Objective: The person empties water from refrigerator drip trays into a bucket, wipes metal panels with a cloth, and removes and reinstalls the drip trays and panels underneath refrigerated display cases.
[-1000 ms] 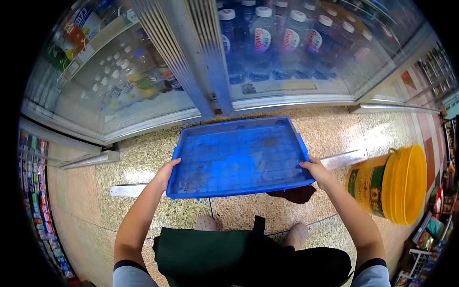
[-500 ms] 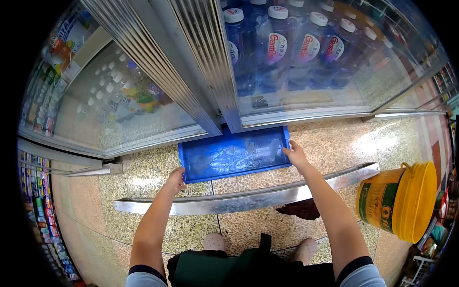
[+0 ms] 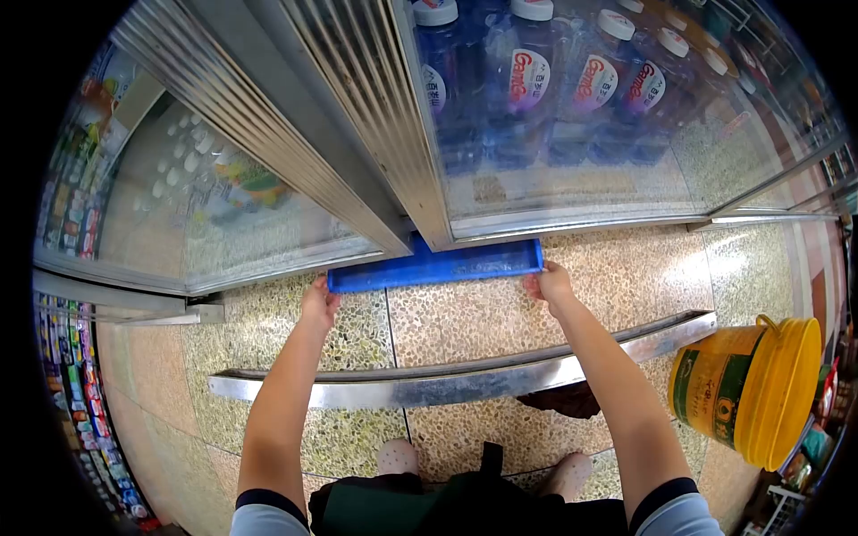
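Note:
A shallow blue plastic tray (image 3: 438, 265) lies at floor level, its rear part hidden beneath the glass-door display cooler (image 3: 429, 223). My left hand (image 3: 319, 304) is closed at the tray's front left corner, thumb and fingers at its edge. At the opposite front corner, my right hand (image 3: 551, 286) grips the right end, its fingers curled against the front edge. Between my arms and the tray lies a long metal panel (image 3: 384, 390) on the speckled floor.
To the right a yellow bucket (image 3: 751, 389) stands on the floor. A dark cloth (image 3: 563, 399) lies partly under the metal panel. Large bottles (image 3: 527, 80) show behind the cooler's glass. Packed shelves (image 3: 85, 393) line the left side, and my shoes (image 3: 398, 456) are below.
The blue tray has slid away from me, further under the cooler, so less of it shows. Both hands moved forward with it, and my right hand shifted to its front corner.

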Tool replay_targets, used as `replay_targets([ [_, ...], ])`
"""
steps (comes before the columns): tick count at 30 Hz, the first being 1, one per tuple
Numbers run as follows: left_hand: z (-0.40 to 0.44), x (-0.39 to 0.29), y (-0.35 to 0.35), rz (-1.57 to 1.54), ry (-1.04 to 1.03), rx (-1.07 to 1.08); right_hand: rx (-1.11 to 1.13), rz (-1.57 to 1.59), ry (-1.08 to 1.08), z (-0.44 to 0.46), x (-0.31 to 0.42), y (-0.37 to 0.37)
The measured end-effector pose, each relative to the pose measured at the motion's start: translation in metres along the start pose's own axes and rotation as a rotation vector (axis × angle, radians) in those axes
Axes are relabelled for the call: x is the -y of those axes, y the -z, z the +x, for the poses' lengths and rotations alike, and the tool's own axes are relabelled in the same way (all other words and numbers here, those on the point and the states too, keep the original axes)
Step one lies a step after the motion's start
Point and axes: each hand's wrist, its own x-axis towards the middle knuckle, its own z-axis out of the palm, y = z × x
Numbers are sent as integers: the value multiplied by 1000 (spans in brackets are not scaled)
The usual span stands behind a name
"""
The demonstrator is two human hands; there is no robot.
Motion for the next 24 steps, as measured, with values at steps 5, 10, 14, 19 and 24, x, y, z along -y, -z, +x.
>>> replay_targets([
  [5, 55, -12, 2, -90, 75, 87, 170, 256, -6, 16, 42, -22],
  [10, 42, -6, -33, -53, 148, 207, 68, 12, -38, 23, 35, -38],
  [14, 59, 4, -36, -132, 76, 94, 74, 342, 60, 37, 37, -36],
  [19, 59, 3, -41, -133, 90, 129, 84, 423, 113, 58, 33, -39],
  [24, 26, -7, -57, -63, 63, 15, 124, 146, 80, 38, 36, -28],
])
